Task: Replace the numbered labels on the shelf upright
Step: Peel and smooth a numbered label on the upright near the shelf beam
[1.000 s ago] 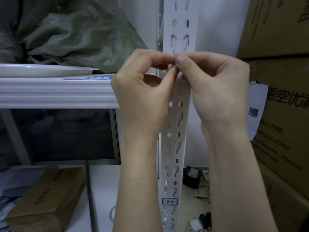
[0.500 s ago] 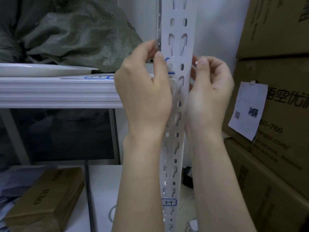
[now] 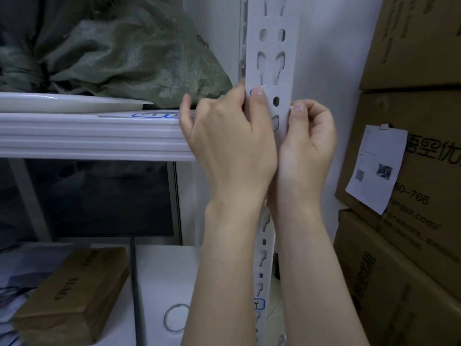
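A white slotted shelf upright [image 3: 272, 41] runs from top to bottom in the middle of the view. My left hand [image 3: 229, 136] is at its left edge, thumb and forefinger pressing a small blue-bordered label [image 3: 251, 92] onto the metal; most of the label is hidden under the fingers. My right hand [image 3: 308, 138] is curled against the upright's right edge, its thumb tip touching the metal beside a round hole; whether it holds anything is hidden. Lower down, another blue-bordered label marked 24 [image 3: 259, 303] sticks to the upright, partly hidden by my left forearm.
A white shelf beam [image 3: 87, 136] with blue-bordered labels on its top edge [image 3: 154, 114] meets the upright at left. A green sack [image 3: 129, 56] and white plate [image 3: 69, 102] sit on it. Stacked cardboard boxes [image 3: 411, 171] stand at right, a brown box [image 3: 72, 293] on the lower shelf.
My hands have parted from pinching together in front of the upright. The left one now presses a label onto the upright's left edge; the right has dropped to the right edge.
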The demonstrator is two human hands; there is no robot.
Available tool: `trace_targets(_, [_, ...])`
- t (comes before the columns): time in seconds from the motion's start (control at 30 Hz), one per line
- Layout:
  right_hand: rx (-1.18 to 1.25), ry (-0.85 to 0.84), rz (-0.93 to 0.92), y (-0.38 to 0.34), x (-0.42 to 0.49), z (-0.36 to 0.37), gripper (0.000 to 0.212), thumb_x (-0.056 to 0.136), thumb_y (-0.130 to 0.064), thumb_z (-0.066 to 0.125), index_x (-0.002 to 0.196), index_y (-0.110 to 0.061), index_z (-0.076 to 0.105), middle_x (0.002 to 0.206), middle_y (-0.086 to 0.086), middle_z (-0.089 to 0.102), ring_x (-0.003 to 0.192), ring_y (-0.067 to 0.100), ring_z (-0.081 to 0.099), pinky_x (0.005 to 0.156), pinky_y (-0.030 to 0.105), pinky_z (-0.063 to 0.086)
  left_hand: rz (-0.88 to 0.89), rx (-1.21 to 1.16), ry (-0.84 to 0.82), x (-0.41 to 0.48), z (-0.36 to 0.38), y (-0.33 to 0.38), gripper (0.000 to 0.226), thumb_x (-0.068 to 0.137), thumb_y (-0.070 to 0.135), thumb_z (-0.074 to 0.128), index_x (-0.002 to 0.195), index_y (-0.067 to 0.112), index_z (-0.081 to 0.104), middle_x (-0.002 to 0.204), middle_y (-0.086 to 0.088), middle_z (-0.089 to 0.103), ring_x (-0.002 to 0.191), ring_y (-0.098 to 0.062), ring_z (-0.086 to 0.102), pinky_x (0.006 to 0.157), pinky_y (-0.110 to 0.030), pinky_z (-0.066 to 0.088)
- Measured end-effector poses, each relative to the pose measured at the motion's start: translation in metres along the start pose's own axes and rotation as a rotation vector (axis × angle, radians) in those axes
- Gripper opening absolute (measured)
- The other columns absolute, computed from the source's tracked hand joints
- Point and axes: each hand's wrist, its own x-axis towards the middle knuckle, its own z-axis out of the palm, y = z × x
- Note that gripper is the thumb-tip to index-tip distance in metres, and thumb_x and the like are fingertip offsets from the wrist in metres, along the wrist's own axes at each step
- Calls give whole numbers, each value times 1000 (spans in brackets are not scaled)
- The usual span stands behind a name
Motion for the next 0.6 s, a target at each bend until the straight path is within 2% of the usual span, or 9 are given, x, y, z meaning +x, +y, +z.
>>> trace_targets(0.13, [0,7,-4,1,0,1,13,102,-11,48,91,-15,55,76,-9,55,65,-4,51,66,19,47,-35,-14,13,-1,2,1,35,96,37,38,69,23,53,57,11,46,83,-18,58,120,-34,12])
trace_targets(0.23, [9,14,-14,1,0,1,14,102,-10,48,91,-15,55,78,-9,55,68,-4,51,69,19,47,-30,-40,8,1,2,1,33,96,35,37,64,27,41,54,10,44,77,-21,57,118,-37,16])
trace_targets(0.37, [23,19,-23,2,0,2,13,101,-8,48,91,-13,55,78,-8,55,68,-5,52,69,18,46,-18,-64,20,2,2,-1,35,94,32,39,59,29,34,54,11,42,75,-23,56,116,-37,20])
trace_targets(0.43, [18,16,-23,2,0,2,14,101,-9,48,90,-14,55,78,-8,55,68,-5,52,69,17,47,-8,-61,19,2,2,-1,32,94,31,39,62,29,40,55,11,45,76,-22,56,116,-37,20])
trace_targets(0.5, [17,11,-14,1,-1,1,16,102,-10,48,89,-16,55,78,-8,56,68,-4,53,68,18,47,-4,-43,24,0,3,-1,31,95,30,38,69,23,53,58,9,50,79,-19,57,116,-37,20])
trace_targets(0.6, [24,9,-3,1,-1,1,16,102,-10,48,89,-16,56,79,-7,58,69,0,55,68,20,49,2,-27,36,-2,2,-2,42,94,29,35,92,16,75,65,8,58,86,-15,57,117,-35,18])
